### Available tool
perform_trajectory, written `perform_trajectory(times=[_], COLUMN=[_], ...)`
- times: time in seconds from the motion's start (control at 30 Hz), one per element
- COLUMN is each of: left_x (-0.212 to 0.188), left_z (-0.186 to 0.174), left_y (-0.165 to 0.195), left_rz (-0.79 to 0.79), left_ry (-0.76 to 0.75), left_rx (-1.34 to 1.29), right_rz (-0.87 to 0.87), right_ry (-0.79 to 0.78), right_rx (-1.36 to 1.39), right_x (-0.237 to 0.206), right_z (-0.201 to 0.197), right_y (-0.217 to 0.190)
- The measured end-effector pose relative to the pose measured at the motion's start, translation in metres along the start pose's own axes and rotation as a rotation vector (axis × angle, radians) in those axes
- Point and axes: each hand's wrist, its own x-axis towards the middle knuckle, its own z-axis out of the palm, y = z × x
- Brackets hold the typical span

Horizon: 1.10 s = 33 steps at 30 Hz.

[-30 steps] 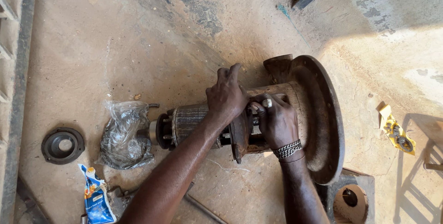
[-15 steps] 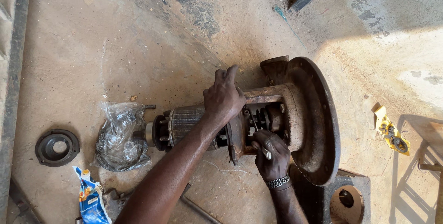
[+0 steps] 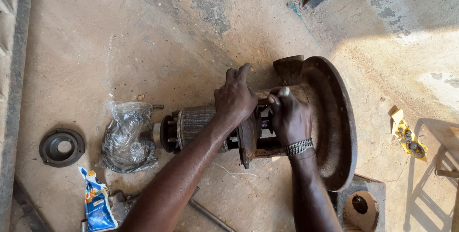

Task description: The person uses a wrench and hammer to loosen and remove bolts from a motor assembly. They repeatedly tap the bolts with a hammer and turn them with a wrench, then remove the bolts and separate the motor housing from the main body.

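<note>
A rusty motor assembly lies on its side on the sandy floor: a ribbed rotor section (image 3: 193, 124) at the left, a rusty collar (image 3: 249, 138) in the middle and a large round flange (image 3: 334, 122) at the right. My left hand (image 3: 235, 97) rests curled over the top of the body, just left of the collar. My right hand (image 3: 289, 115), with a metal bracelet on the wrist, is closed around parts in the gap between collar and flange. A pale thin tip shows above its fingers. What it holds is hidden.
A clear plastic bag of dark parts (image 3: 125, 137) lies left of the rotor end. Farther left sits a black ring cap (image 3: 62, 147). A blue sachet (image 3: 98, 201), a metal rod (image 3: 210, 216), a square block with a hole (image 3: 361, 205) and a yellow scrap (image 3: 406, 134) lie around.
My right hand dropped below the collar half a second ago and has come back up into the gap beside the flange. My left hand stayed on top of the body.
</note>
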Motion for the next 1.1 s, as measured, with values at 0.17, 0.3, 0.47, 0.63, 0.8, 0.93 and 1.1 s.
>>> perform_trajectory(times=[0.17, 0.3, 0.47, 0.63, 0.8, 0.93, 1.1], left_x=[0.0, 0.001, 0.003, 0.007, 0.008, 0.007, 0.006], left_z=[-0.002, -0.001, 0.0, -0.001, -0.002, -0.003, -0.004], left_y=[0.001, 0.0, -0.001, 0.003, 0.009, 0.01, 0.009], left_rz=[0.034, 0.006, -0.021, -0.02, -0.159, -0.148, -0.079], left_ry=[0.012, -0.004, -0.049, -0.078, -0.181, -0.18, -0.136], left_rx=[0.001, -0.014, -0.016, -0.112, -0.176, -0.158, -0.118], right_rz=[-0.134, -0.201, -0.237, -0.307, -0.359, -0.37, -0.119], right_ry=[0.157, 0.273, 0.302, 0.263, 0.18, 0.198, -0.044], right_rx=[0.104, 0.125, 0.21, 0.253, 0.289, 0.272, 0.162], right_x=[-0.022, -0.071, -0.098, -0.101, -0.103, -0.082, -0.022], right_z=[-0.009, 0.007, 0.031, 0.028, 0.019, 0.009, -0.004], right_y=[0.001, 0.009, 0.011, 0.018, 0.028, 0.02, 0.005])
